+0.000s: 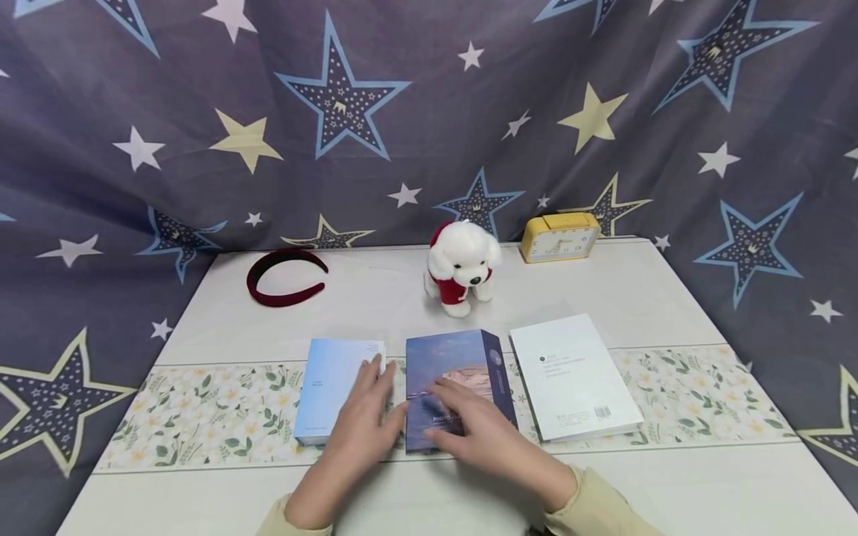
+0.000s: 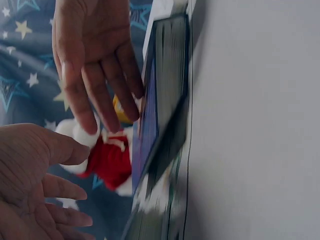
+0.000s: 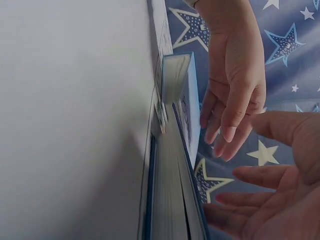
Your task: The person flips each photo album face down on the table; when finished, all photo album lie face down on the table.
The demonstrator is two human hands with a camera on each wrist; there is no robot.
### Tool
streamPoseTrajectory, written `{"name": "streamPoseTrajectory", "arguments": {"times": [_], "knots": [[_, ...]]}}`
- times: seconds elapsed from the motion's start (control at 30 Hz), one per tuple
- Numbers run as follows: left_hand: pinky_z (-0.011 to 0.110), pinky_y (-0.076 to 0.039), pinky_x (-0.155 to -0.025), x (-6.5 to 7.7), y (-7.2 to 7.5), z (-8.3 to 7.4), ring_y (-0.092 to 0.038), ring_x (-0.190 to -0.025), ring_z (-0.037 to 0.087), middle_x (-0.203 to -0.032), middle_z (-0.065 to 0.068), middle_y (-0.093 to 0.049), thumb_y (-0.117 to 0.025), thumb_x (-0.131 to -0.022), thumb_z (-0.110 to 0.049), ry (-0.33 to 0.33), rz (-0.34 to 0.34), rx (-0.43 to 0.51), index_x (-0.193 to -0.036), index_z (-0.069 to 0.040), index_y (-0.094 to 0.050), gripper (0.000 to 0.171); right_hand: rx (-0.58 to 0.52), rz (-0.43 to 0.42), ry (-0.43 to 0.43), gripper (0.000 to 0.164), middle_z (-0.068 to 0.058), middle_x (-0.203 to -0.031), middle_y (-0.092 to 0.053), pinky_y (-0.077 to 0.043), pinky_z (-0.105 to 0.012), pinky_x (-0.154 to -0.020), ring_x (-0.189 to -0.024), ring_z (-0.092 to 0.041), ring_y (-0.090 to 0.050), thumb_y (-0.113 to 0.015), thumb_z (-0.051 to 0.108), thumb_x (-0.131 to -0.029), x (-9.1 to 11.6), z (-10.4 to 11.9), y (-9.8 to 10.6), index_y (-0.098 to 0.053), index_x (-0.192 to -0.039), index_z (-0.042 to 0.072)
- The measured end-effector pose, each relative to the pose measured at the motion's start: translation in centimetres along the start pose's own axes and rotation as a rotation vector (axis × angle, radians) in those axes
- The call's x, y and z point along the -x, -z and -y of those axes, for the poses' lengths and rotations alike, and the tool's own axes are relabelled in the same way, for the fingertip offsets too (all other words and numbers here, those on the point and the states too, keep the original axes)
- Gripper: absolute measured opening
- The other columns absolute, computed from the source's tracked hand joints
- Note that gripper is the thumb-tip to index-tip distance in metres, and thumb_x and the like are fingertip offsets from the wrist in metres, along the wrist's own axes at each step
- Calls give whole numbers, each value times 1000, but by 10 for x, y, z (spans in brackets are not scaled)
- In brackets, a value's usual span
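Observation:
A dark blue photo album (image 1: 439,357) with a rocky landscape on its cover lies in the middle of the table. Above its lower part is my right hand (image 1: 479,428), fingers spread and loosely bent, gripping nothing. My left hand (image 1: 362,417) hovers between the album and a light blue book (image 1: 328,380), overlapping that book's right edge. In the right wrist view, the album's cover (image 3: 187,150) stands slightly lifted off its pages. Both wrist views show the palms facing each other, with the left hand (image 2: 30,185) and right hand (image 2: 97,65) apart.
To the right lies a white book (image 1: 573,380), back cover up. A white plush dog (image 1: 462,260) in red stands behind the album. A dark red headband (image 1: 281,298) sits back left, a yellow clock (image 1: 559,238) back right. A starred curtain (image 1: 415,112) hangs behind.

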State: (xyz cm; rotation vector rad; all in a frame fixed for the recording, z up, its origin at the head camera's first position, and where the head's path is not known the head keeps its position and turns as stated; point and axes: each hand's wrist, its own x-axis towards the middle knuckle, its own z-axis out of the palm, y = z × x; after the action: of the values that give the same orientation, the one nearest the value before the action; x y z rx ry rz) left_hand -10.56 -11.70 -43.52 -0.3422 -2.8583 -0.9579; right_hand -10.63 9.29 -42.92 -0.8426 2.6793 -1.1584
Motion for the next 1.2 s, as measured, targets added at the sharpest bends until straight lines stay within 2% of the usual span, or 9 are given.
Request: {"name": "streamPoseTrajectory", "arguments": {"times": [0.17, 0.27, 0.43, 0.57, 0.63, 0.8, 0.93, 1.2], "knots": [[67, -17, -108, 1, 15, 20, -17, -140, 53, -151, 32, -28, -70, -87, -18, 29, -92, -115, -139, 7, -47, 63, -95, 65, -9, 67, -17, -149, -42, -29, -50, -111, -138, -31, -38, -67, 36, -91, -13, 5, -5, -43, -147, 8], [73, -12, -105, 2, 23, 30, -14, -138, 58, -149, 37, -26, -71, -85, -18, 68, -140, -173, -138, 10, -47, 64, -162, 100, -14, 70, -18, -150, -40, -28, -48, -112, -138, -31, -37, -68, 35, -90, -20, 9, -8, -41, -148, 6], [75, -16, -103, 5, 29, 44, -13, -136, 61, -147, 42, -21, -73, -82, -16, 131, -190, -188, -138, 14, -43, 71, -374, 186, -17, 74, -25, -154, -29, -31, -44, -111, -137, -36, -38, -67, 27, -92, -29, 14, -17, -31, -150, -3], [70, -24, -103, 7, 28, 51, -15, -135, 62, -149, 44, -15, -73, -82, -17, 150, -155, -168, -142, 16, -35, 78, -554, 242, -40, 77, -27, -156, -20, -35, -41, -108, -138, -41, -34, -65, 21, -94, -35, 17, -25, -22, -152, -5], [68, -26, -103, 9, 27, 53, -16, -135, 62, -149, 43, -13, -73, -83, -17, 161, -135, -157, -143, 16, -32, 80, -610, 263, -60, 77, -26, -157, -18, -36, -40, -108, -139, -41, -30, -64, 20, -95, -38, 19, -29, -19, -153, -5], [65, -26, -106, 8, 28, 55, -16, -138, 57, -151, 41, -9, -71, -85, -19, 193, -99, -143, -146, 15, -26, 83, -649, 317, -114, 79, -24, -158, -18, -38, -37, -106, -140, -38, -30, -63, 21, -95, -44, 23, -36, -16, -154, -3], [63, -27, -106, 8, 29, 54, -17, -139, 56, -152, 41, -7, -70, -86, -19, 214, -79, -122, -147, 15, -23, 84, -679, 349, -163, 81, -23, -158, -18, -36, -38, -108, -142, -36, -29, -63, 21, -95, -45, 27, -40, -13, -155, -1], [65, -29, -104, 8, 32, 56, -19, -136, 58, -153, 39, -3, -66, -89, -21, 296, -25, -65, -149, 14, -16, 86, -843, 334, -238, 84, -19, -160, -13, -26, -39, -113, -145, -31, -21, -64, 19, -95, -44, 32, -49, -9, -155, -1]]}}
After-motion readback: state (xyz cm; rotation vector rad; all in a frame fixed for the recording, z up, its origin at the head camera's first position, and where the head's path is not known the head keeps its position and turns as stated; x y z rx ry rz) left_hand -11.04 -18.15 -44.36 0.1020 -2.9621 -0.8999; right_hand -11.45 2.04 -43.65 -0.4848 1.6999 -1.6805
